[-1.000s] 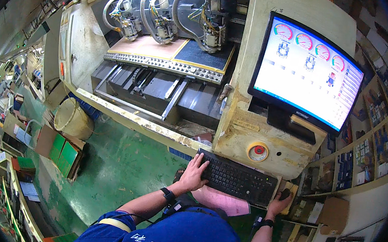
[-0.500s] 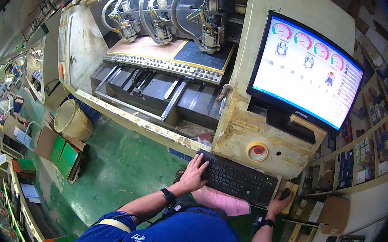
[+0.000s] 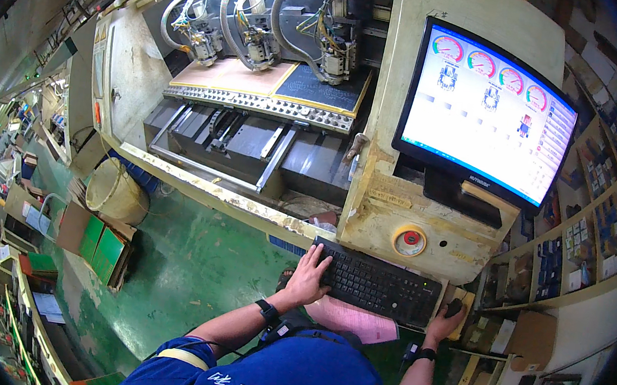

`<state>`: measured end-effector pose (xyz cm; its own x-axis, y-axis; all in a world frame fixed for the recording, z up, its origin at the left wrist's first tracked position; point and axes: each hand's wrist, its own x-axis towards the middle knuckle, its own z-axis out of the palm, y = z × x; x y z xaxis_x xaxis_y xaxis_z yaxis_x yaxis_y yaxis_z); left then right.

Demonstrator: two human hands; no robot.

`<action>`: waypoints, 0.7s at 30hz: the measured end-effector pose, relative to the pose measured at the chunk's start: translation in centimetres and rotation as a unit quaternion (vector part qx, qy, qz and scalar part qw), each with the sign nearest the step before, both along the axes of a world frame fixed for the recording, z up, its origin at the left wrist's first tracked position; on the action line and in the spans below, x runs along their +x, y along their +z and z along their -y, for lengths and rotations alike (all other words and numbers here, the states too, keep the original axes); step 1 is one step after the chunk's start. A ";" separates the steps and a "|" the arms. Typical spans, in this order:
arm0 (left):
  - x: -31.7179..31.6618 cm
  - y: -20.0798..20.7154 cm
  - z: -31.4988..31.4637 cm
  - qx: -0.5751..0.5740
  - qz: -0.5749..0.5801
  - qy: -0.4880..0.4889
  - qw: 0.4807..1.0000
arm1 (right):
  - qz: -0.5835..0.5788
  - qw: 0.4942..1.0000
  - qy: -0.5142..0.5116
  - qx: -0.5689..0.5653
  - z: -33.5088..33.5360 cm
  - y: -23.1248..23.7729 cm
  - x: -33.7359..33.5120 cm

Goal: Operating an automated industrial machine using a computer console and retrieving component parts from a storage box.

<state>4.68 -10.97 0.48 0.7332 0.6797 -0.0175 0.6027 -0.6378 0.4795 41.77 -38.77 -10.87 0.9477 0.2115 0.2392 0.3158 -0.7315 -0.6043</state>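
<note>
My left hand (image 3: 308,277) rests with spread fingers on the left end of a black keyboard (image 3: 378,284) that sits on a shelf under the machine's cream console. My right hand (image 3: 446,322) cups a black mouse (image 3: 453,307) at the keyboard's right end. A pink sheet of paper (image 3: 350,319) lies below the keyboard. Above, a black monitor (image 3: 486,113) shows round gauges and small machine pictures. A red round button (image 3: 410,241) sits on the console between monitor and keyboard.
A large routing machine (image 3: 265,30) with three spindle heads over a wooden board and a dark panel fills the upper left. A pale bucket (image 3: 116,191) and cardboard boxes (image 3: 93,239) stand on the green floor. Shelves of small boxes (image 3: 583,229) are at right.
</note>
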 end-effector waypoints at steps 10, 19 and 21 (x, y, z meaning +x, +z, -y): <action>0.3 0.2 0.1 -0.008 0.000 -0.001 1.000 | -0.002 1.000 -0.017 -0.007 0.6 -0.9 0.6; 0.3 -0.2 0.2 0.003 0.008 -0.001 1.000 | 0.013 1.000 -0.014 0.007 0.2 0.1 0.0; 0.1 -0.2 0.2 0.004 0.006 0.001 1.000 | 0.003 1.000 -0.017 0.010 0.0 0.1 -0.1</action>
<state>4.83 -11.15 0.29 0.7324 0.6809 -0.0029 0.5976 -0.6407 0.4821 41.68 -38.79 -10.74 0.9526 0.1753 0.2485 0.2952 -0.7300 -0.6164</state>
